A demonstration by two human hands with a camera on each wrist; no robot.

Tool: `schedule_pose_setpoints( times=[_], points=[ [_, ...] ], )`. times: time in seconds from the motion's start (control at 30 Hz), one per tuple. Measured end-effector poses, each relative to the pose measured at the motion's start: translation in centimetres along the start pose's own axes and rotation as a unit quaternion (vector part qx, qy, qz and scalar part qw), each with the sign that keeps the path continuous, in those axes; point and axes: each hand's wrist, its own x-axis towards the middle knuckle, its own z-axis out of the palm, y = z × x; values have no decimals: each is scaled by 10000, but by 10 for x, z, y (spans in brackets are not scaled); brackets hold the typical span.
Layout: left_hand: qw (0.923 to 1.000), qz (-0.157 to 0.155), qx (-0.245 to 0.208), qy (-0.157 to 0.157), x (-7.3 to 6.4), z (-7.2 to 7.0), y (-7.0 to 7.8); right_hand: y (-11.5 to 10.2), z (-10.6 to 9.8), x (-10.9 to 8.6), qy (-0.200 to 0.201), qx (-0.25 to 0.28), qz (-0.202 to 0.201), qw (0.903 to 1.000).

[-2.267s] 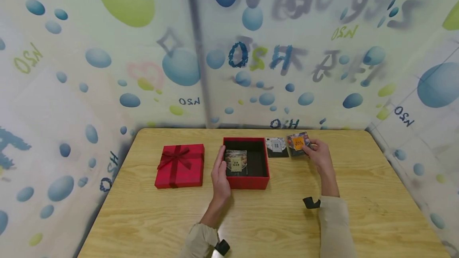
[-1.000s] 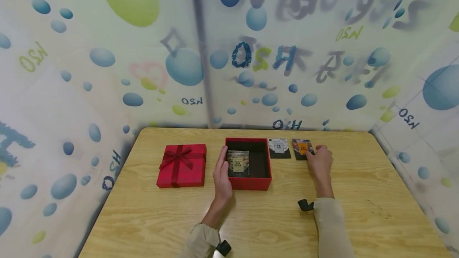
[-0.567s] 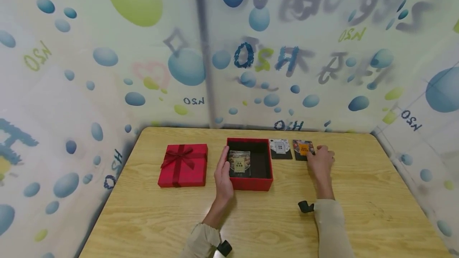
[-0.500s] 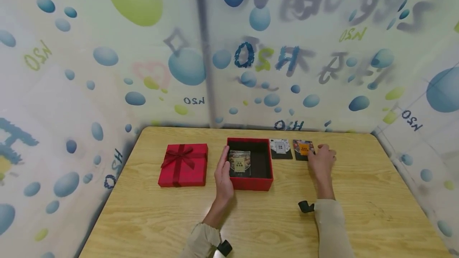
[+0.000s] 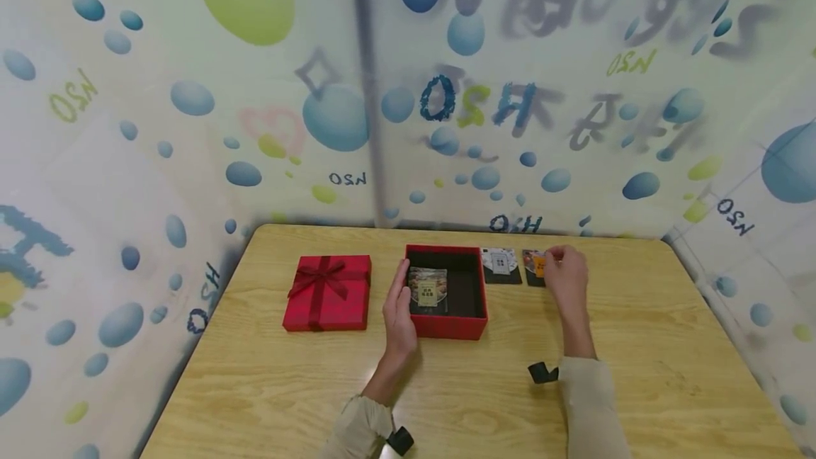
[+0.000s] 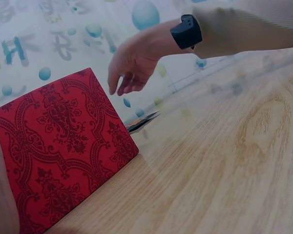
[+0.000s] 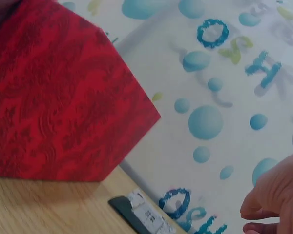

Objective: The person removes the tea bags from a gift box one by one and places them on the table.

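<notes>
Judged part-done: ribboned lid (image 5: 327,294) off; white-labelled packet (image 5: 501,268) and orange-labelled packet (image 5: 534,278) out on surface (image 5: 497,402), gold-labelled packet (image 5: 428,292) inside red box (image 5: 449,328). Left hand (image 5: 399,319), fingers straight, against box; right hand (image 5: 566,278) loosely bent, empty, above orange-labelled packet.

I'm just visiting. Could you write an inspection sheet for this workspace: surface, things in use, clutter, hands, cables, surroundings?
Surface: wood-grain table.
Things in use: open red box, cream-labelled packet inside; bow-tied lid to its left; white packet, then orange packet, to its right.
Clutter: nothing seen.
Hands: left hand flat against the box's left side; right hand raised by the orange packet, holding nothing visible.
Cables: nothing seen.
Surroundings: wall with blue and green bubbles and lettering.
</notes>
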Motion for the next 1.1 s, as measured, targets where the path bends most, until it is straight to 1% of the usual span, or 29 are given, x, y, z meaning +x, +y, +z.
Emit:
schedule_pose_setpoints(
  times=[0.13, 0.23, 0.4, 0.53, 0.67, 0.8, 0.9, 1.0, 1.1],
  points=[
    [10000, 54, -12, 23, 0, 0, -1, -15, 5, -5, -242, 158, -239, 9993],
    [9999, 120, -24, 50, 1, 1, -2, -24, 13, -11, -518, 205, -499, 9972],
    [9999, 152, 4, 50, 1, 2, -4, -39, 27, -23, -983, 405, -1002, 9893],
    [9999, 112, -3, 30, 1, 3, -3, -53, 36, -35, -1230, 442, -1224, 9838],
    [9999, 108, -33, -5, 1, 2, -3, -62, 43, -44, -1215, 222, -1416, 9822],
    [10000, 80, -17, -3, 1, 2, -3, -69, 48, -50, -1085, -21, -1502, 9827],
    [10000, -1, 12, 25, 0, 1, -2, -74, 52, -56, -966, -64, -1631, 9818],
    [9999, -112, 24, 34, -1, 0, -1, -80, 61, -63, -891, 92, -1964, 9764],
    [9999, -152, 29, 24, -1, 0, 0, -83, 73, -70, -1079, 162, -2309, 9668]
  ],
)
